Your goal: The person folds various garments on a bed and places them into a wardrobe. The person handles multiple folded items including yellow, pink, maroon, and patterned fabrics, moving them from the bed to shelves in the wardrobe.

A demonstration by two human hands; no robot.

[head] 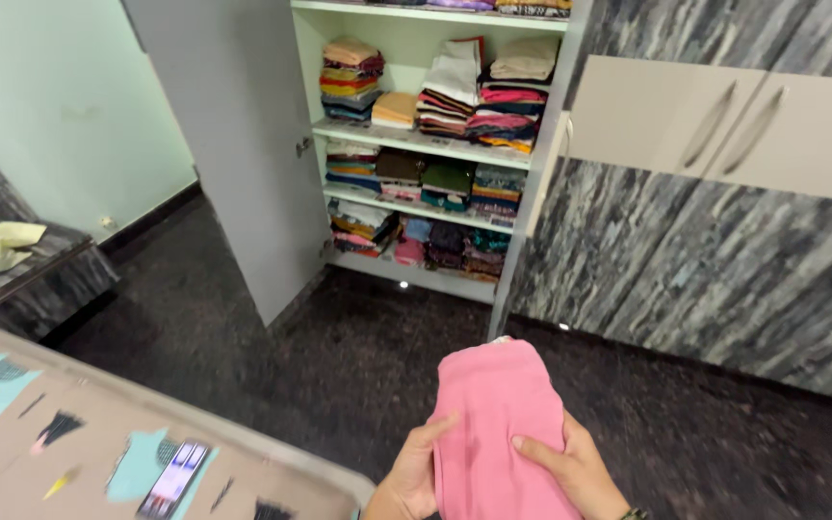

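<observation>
Cloth (pixel 498 414) is plain pink. Floor (pixel 358 356) is dark speckled; far cupboard (pixel 724 250) is grey marbled with beige doors

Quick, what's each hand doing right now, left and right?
Left hand: closed on the left edge of the folded pink cloth, fingers on top.
Right hand: closed on the same cloth's right side, thumb across its front.

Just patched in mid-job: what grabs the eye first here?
A folded pink cloth at bottom centre, held between the left hand and right hand. Beyond it, across the dark floor, an open wardrobe shows shelves packed with stacks of colourful folded clothes. A phone lies on the patterned bed sheet at lower left.
</observation>
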